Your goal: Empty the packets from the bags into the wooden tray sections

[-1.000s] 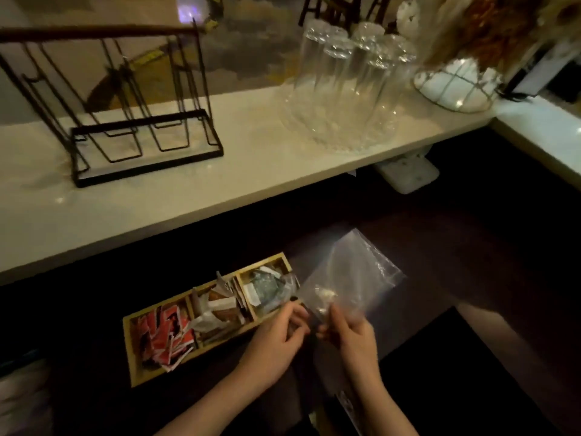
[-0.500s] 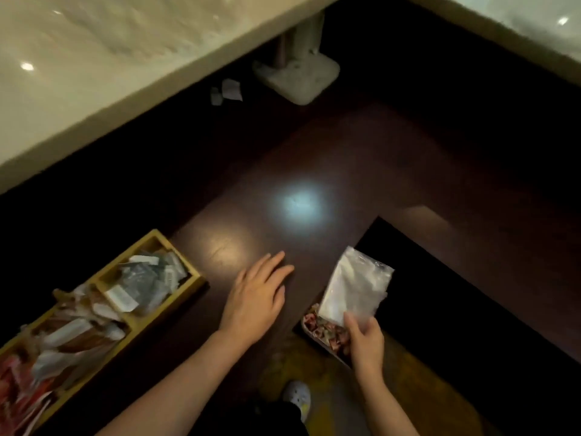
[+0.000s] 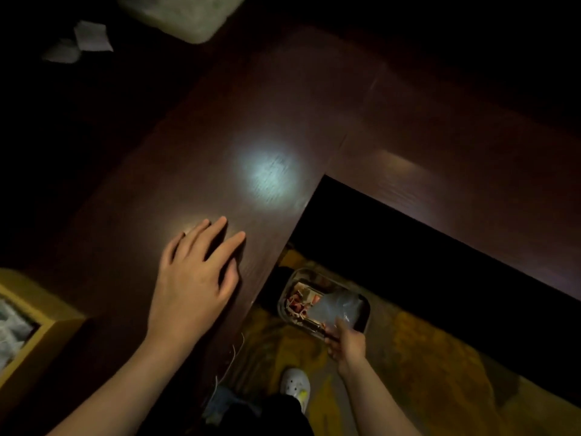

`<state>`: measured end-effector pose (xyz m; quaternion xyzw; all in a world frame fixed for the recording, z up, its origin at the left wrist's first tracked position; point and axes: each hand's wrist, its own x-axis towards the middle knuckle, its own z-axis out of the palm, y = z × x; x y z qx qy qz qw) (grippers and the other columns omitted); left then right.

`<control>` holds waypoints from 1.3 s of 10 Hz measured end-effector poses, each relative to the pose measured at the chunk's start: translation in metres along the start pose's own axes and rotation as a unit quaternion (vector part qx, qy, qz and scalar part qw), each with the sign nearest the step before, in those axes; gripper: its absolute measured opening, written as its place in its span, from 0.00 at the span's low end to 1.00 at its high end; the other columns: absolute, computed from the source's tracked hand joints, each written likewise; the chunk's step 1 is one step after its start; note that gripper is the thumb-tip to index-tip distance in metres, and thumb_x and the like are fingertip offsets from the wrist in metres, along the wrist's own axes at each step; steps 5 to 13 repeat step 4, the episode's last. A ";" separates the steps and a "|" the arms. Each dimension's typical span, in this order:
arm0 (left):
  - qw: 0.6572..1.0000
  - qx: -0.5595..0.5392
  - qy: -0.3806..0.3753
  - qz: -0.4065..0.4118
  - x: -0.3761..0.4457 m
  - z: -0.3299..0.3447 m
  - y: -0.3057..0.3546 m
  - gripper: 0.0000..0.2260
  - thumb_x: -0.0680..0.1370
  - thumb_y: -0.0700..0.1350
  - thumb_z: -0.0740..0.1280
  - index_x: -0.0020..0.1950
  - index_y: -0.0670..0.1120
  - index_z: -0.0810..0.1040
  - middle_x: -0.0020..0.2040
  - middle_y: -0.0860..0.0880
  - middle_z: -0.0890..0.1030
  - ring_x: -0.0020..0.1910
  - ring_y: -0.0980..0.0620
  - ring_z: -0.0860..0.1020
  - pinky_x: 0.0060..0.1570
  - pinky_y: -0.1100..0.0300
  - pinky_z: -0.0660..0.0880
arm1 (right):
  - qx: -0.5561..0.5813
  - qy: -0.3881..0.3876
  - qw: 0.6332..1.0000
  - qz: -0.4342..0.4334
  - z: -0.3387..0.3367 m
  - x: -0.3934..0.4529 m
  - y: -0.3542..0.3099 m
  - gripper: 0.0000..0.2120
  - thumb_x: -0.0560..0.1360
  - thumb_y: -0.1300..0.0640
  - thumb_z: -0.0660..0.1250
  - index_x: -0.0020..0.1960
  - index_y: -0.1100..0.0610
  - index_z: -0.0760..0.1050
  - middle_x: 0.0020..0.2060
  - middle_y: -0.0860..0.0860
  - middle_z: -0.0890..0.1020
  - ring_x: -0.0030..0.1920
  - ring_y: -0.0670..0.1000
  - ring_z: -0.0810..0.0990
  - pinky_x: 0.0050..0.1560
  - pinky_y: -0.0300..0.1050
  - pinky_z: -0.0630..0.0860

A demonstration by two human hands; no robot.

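Right hand (image 3: 345,343) pinches a clear plastic bag (image 3: 338,306) by its near edge, low beside the worktop (image 3: 283,105), over a clear container (image 3: 292,284) of reddish packets (image 3: 297,305) on the floor. Bag looks limp and translucent, long axis running near-to-far, free end pointing away. Left hand (image 3: 195,278) lies flat, fingers spread, on the dark worktop, gripping nothing. Wooden tray (image 3: 47,328) corner at near left, pale packets inside.

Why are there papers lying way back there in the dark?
Two pale scraps lie loose in the dark top left, far from the wooden tray at the left edge. They look like stray packets, but it is too dim to tell.
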<state>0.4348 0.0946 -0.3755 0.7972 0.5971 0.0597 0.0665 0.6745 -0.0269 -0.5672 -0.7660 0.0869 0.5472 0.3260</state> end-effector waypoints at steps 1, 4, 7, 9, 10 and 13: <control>1.000 0.003 0.002 0.001 0.001 0.000 0.000 0.19 0.76 0.50 0.58 0.66 0.54 0.73 0.69 0.47 0.72 0.70 0.47 0.67 0.69 0.50 0.59 | -0.010 0.006 0.999 0.032 -0.003 0.006 0.000 0.14 0.79 0.50 0.62 0.51 0.61 0.75 0.39 0.58 0.83 0.32 0.55 0.80 0.27 0.41 0.69; 1.000 -0.014 -0.001 -0.005 0.000 -0.005 0.000 0.19 0.76 0.51 0.58 0.66 0.54 0.72 0.70 0.48 0.71 0.71 0.47 0.66 0.69 0.48 0.60 | 0.092 -0.077 0.941 -0.317 -0.026 -0.118 -0.138 0.08 0.77 0.61 0.62 0.53 0.58 0.78 0.38 0.49 0.81 0.33 0.44 0.78 0.33 0.36 0.75; 1.000 -0.014 -0.001 -0.005 0.000 -0.005 0.000 0.19 0.76 0.51 0.58 0.66 0.54 0.72 0.70 0.48 0.71 0.71 0.47 0.66 0.69 0.48 0.60 | 0.092 -0.077 0.941 -0.317 -0.026 -0.118 -0.138 0.08 0.77 0.61 0.62 0.53 0.58 0.78 0.38 0.49 0.81 0.33 0.44 0.78 0.33 0.36 0.75; 1.000 -0.014 -0.001 -0.005 0.000 -0.005 0.000 0.19 0.76 0.51 0.58 0.66 0.54 0.72 0.70 0.48 0.71 0.71 0.47 0.66 0.69 0.48 0.60 | 0.092 -0.077 0.941 -0.317 -0.026 -0.118 -0.138 0.08 0.77 0.61 0.62 0.53 0.58 0.78 0.38 0.49 0.81 0.33 0.44 0.78 0.33 0.36 0.75; 1.000 -0.014 -0.001 -0.005 0.000 -0.005 0.000 0.19 0.76 0.51 0.58 0.66 0.54 0.72 0.70 0.48 0.71 0.71 0.47 0.66 0.69 0.48 0.60 | 0.092 -0.077 0.941 -0.317 -0.026 -0.118 -0.138 0.08 0.77 0.61 0.62 0.53 0.58 0.78 0.38 0.49 0.81 0.33 0.44 0.78 0.33 0.36 0.75; 1.000 -0.014 -0.001 -0.005 0.000 -0.005 0.000 0.19 0.76 0.51 0.58 0.66 0.54 0.72 0.70 0.48 0.71 0.71 0.47 0.66 0.69 0.48 0.60 | 0.092 -0.077 0.941 -0.317 -0.026 -0.118 -0.138 0.08 0.77 0.61 0.62 0.53 0.58 0.78 0.38 0.49 0.81 0.33 0.44 0.78 0.33 0.36 0.75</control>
